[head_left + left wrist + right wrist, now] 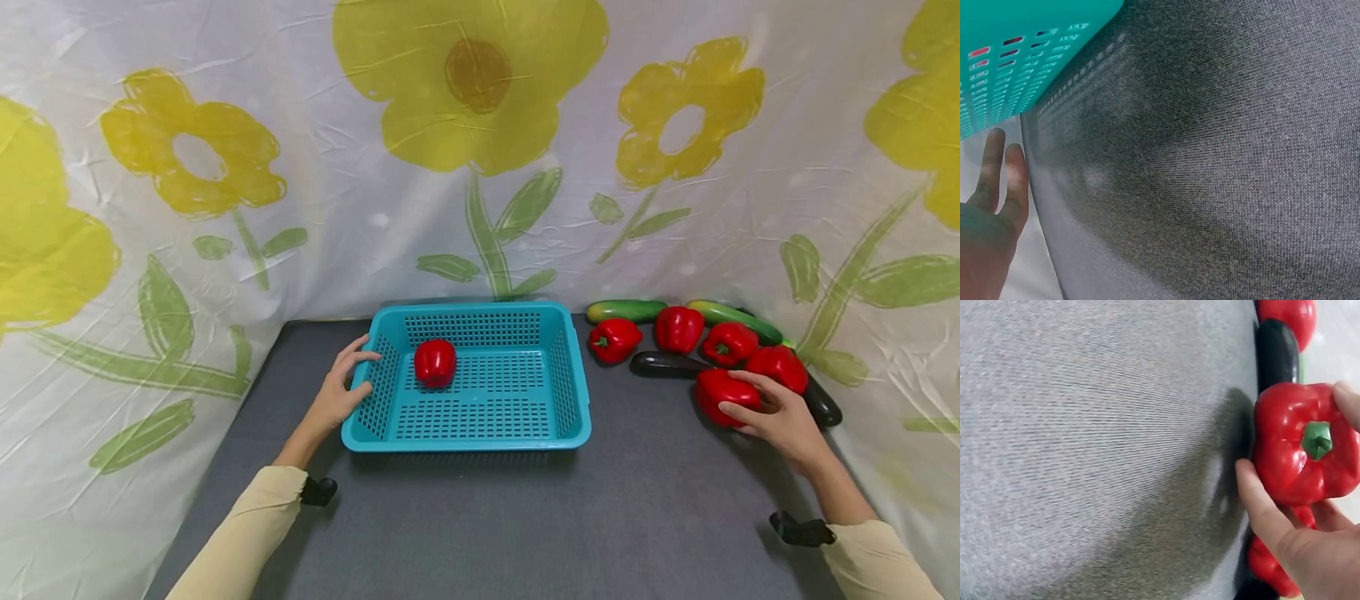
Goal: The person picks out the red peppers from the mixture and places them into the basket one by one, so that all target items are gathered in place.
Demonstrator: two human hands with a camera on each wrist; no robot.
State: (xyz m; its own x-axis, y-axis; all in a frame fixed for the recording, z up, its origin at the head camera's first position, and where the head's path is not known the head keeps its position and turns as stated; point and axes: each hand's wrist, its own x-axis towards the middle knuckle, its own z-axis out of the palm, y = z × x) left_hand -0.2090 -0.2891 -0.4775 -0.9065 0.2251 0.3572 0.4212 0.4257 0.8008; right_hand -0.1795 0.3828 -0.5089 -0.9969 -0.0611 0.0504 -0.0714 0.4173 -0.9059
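A blue perforated plastic basket [468,445] stands on the dark grey table with one red bell pepper [435,364] in its left part. My left hand [337,393] is at the basket's left rim, fingers spread and fairly straight; the left wrist view shows two fingers [1016,178] beside the basket's perforated wall. On the right, my right hand [786,421] holds another red bell pepper [718,397] between thumb and fingers. Its green stem [1317,440] faces the right wrist camera. That pepper is at the near side of a group of vegetables.
Around the right hand lie more red bell peppers [678,329], a dark eggplant [666,364], another eggplant [822,402] and green cucumbers [625,312]. A flower-printed cloth [337,208] hangs behind the table and along its sides.
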